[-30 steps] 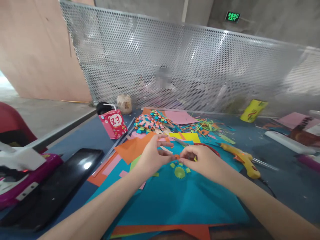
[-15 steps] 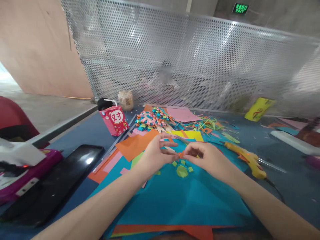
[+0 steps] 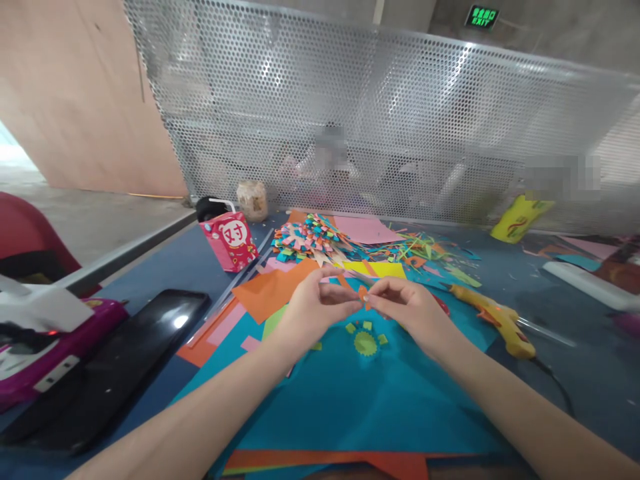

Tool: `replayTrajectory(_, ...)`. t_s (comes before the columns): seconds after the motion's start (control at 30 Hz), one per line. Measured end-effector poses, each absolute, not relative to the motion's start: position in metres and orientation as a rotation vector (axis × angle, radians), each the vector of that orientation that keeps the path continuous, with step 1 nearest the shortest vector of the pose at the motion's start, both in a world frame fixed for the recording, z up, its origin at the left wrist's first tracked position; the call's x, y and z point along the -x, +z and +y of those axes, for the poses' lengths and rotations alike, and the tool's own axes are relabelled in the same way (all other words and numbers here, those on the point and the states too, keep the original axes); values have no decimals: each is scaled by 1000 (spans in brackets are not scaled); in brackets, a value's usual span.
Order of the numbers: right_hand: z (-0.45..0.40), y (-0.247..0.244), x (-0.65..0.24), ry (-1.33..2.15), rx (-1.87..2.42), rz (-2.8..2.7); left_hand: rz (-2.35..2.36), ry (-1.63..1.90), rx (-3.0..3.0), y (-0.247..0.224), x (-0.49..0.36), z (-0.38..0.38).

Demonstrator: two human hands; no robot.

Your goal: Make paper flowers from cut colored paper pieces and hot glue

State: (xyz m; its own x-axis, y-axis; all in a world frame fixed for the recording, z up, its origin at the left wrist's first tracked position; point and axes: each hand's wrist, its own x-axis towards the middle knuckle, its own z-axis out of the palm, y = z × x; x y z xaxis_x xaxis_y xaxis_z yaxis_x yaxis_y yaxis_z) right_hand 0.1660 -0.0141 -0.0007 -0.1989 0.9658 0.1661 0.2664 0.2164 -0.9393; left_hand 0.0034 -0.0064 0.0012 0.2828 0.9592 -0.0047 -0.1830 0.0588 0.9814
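Between the fingertips of both hands is a small orange paper piece (image 3: 363, 293). My left hand (image 3: 320, 303) pinches it from the left, thumb and fingers closed on its edge. From the right, my right hand (image 3: 400, 303) pinches the same piece. Just below the hands a green scalloped paper circle (image 3: 365, 343) lies on a large blue paper sheet (image 3: 350, 407). Small green paper squares (image 3: 383, 339) lie around the circle's upper side. Scissors, partly hidden behind the hands, rest just beyond them; their blades (image 3: 361, 275) show.
A yellow hot glue gun (image 3: 493, 317) lies to the right, its cord running forward. At the back are fringed paper strips (image 3: 310, 237) and scraps (image 3: 420, 247). On the left stand a red drink carton (image 3: 230, 241), a black tray (image 3: 110, 367) and a purple power strip (image 3: 65, 353).
My fingers have shifted on the orange paper piece, which now stands more upright between them. The right hand has turned slightly. Everything else on the table stays in place.
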Motion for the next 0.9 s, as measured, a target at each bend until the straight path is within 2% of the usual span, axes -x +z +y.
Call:
replayTrajectory(0.3, -14, -2, -160, 1057, 1264, -1514, 904, 1167, -1216, -4, -4, -7)
replayTrajectory(0.63, -12, -6, -162, 1019, 1291, -1673, 999, 1171, -1242, -3, -8, -5)
replayTrajectory(0.8, -18, -9, -173, 570, 1403, -2118, 1015, 1246, -1216, 0, -4, 0)
replayTrajectory(0.9, -24, -9, -177, 503, 1481, -2245, 1031, 1252, -1309, -2, 1, 5)
